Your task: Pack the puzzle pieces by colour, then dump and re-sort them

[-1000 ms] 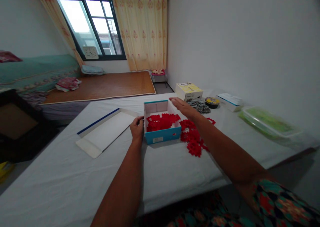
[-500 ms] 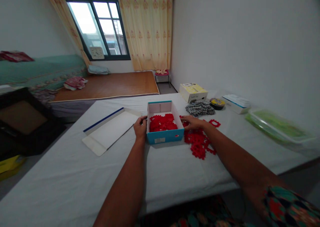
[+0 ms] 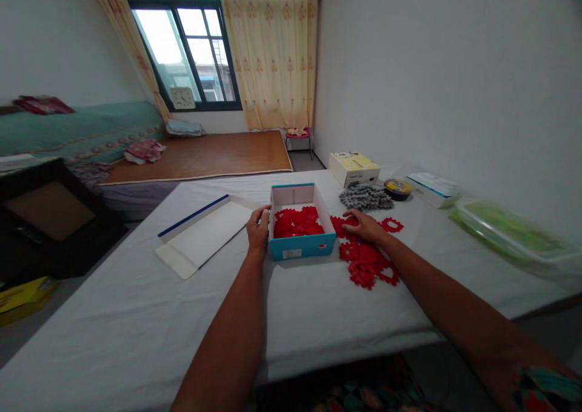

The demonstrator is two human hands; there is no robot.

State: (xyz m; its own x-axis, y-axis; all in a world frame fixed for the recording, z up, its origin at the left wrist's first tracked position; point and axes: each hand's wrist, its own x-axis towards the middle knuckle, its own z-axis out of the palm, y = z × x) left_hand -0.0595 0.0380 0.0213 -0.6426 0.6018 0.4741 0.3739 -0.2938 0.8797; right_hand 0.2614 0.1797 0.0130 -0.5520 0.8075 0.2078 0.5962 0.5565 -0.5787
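A blue-sided cardboard box (image 3: 302,245) stands on the white table (image 3: 136,315), holding several red flat plastic pieces (image 3: 297,222). My left hand (image 3: 259,229) grips the box's left wall. More red pieces (image 3: 367,262) lie loose on the table to the right of the box. My right hand (image 3: 365,226) rests flat on the near part of that loose pile, fingers spread, beside the box's right wall.
The box's white lid (image 3: 207,235) lies to the left. Behind are a grey pile of pieces (image 3: 365,197), a yellow-white box (image 3: 353,167), a round tin (image 3: 397,188), a white-blue box (image 3: 432,188) and a clear green-tinted container (image 3: 513,235). A bed and window are farther back.
My right hand came down from above the box's far right corner onto the loose red pieces to its right. My left hand stayed on the box's left wall.
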